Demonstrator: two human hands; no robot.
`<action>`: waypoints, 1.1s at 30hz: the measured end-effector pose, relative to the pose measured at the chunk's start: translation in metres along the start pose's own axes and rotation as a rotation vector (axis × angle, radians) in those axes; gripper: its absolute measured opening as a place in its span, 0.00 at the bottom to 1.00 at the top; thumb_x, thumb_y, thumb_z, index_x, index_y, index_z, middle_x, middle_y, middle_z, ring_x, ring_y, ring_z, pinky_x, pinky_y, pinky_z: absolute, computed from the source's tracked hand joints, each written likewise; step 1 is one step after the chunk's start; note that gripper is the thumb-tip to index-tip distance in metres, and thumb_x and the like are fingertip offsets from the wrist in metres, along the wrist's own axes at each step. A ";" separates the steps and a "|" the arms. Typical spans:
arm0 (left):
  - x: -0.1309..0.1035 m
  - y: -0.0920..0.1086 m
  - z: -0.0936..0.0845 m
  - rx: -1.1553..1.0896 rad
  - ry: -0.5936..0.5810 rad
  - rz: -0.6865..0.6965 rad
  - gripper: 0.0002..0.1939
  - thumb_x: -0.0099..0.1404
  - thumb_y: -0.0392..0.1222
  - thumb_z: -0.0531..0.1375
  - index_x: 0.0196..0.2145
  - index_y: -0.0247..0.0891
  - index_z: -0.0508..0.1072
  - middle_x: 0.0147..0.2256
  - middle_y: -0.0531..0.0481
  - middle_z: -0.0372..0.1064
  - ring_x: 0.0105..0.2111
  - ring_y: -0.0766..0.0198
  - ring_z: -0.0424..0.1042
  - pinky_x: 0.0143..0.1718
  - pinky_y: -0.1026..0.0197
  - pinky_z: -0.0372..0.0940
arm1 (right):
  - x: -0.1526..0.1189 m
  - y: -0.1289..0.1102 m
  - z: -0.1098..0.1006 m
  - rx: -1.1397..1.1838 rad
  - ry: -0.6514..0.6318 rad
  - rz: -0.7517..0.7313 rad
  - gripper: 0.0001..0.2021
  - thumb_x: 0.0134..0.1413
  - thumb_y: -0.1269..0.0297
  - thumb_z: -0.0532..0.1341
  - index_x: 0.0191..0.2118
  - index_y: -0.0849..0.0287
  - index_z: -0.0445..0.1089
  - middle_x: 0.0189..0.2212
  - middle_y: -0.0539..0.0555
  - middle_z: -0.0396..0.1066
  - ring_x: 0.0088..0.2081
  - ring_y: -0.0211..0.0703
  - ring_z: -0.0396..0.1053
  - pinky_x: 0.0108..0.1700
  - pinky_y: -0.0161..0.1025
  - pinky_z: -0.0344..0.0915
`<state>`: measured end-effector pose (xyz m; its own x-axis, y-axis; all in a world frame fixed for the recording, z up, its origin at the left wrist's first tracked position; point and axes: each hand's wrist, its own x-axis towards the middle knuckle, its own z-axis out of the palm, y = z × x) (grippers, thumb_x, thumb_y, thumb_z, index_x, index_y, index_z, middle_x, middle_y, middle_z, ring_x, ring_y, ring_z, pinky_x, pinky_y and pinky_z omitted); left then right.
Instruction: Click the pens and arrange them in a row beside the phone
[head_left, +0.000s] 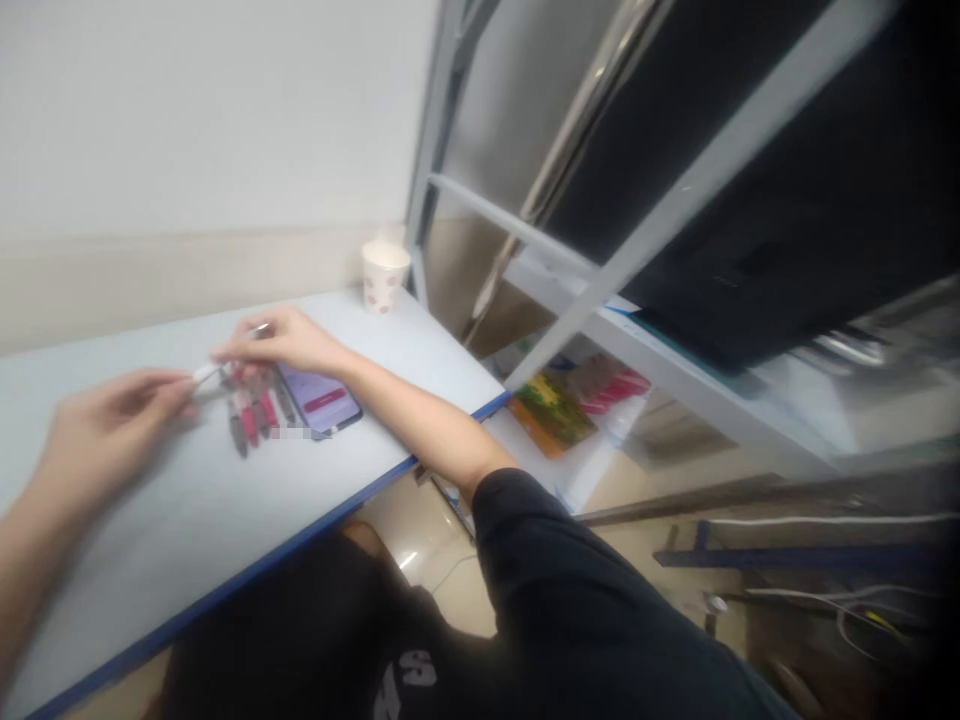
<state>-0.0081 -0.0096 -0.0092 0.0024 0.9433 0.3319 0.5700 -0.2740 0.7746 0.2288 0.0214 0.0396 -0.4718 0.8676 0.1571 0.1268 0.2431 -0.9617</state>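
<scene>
My left hand [124, 425] is closed in a pinch on a small white piece [206, 373], which looks like part of a pen. Close beside it, my right hand [281, 338] grips a slim pen [259, 328], with a shiny end showing above the fingers. Both hands are over the table, their fingertips a short gap apart. Below them lie several pens [251, 415] in a row, some dark grey and some red. A phone [324, 402] with a lit purple screen rests beside the pens, partly covered by my right wrist. Blur hides the finer detail.
The light table [180, 545] has a blue front edge. At its far right corner stands a patterned paper cup [385, 275]. A metal-framed shelf [600, 290] rises on the right, holding colourful packages [555, 415] low down. Cables [840, 600] hang at the lower right.
</scene>
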 end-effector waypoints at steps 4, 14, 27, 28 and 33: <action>-0.006 0.020 -0.006 0.042 -0.003 0.048 0.18 0.58 0.60 0.65 0.37 0.46 0.84 0.36 0.50 0.82 0.41 0.47 0.80 0.49 0.48 0.70 | -0.007 -0.006 0.001 -0.104 0.029 0.019 0.29 0.62 0.42 0.67 0.20 0.62 0.68 0.13 0.46 0.63 0.21 0.31 0.64 0.28 0.30 0.62; 0.004 0.024 -0.016 -0.133 -0.031 -0.203 0.18 0.56 0.56 0.70 0.38 0.42 0.81 0.30 0.50 0.80 0.35 0.54 0.79 0.42 0.55 0.69 | 0.005 0.010 -0.013 -0.021 -0.089 -0.062 0.14 0.70 0.56 0.63 0.37 0.62 0.73 0.24 0.47 0.73 0.25 0.33 0.68 0.33 0.32 0.66; 0.012 0.011 -0.016 -0.288 0.019 -0.227 0.18 0.54 0.56 0.74 0.33 0.41 0.79 0.27 0.48 0.79 0.32 0.51 0.79 0.37 0.52 0.71 | 0.006 0.016 -0.010 -0.001 -0.017 -0.012 0.15 0.66 0.53 0.66 0.33 0.59 0.70 0.24 0.48 0.73 0.26 0.36 0.69 0.35 0.35 0.67; 0.012 0.009 -0.016 -0.294 0.015 -0.221 0.17 0.53 0.56 0.74 0.33 0.42 0.80 0.27 0.48 0.79 0.32 0.51 0.79 0.37 0.53 0.71 | 0.005 0.015 -0.009 -0.050 -0.013 0.018 0.20 0.68 0.49 0.63 0.29 0.59 0.69 0.21 0.48 0.71 0.25 0.35 0.68 0.34 0.35 0.66; 0.011 0.012 -0.016 -0.294 0.072 -0.212 0.14 0.54 0.53 0.74 0.33 0.42 0.82 0.27 0.49 0.78 0.29 0.55 0.76 0.30 0.56 0.68 | 0.005 0.017 -0.010 -0.037 -0.033 -0.083 0.14 0.61 0.57 0.70 0.46 0.59 0.71 0.27 0.47 0.76 0.28 0.35 0.71 0.35 0.34 0.67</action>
<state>-0.0140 -0.0058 0.0125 -0.1544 0.9722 0.1760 0.2910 -0.1255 0.9484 0.2375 0.0342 0.0262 -0.5102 0.8293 0.2279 0.1176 0.3297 -0.9367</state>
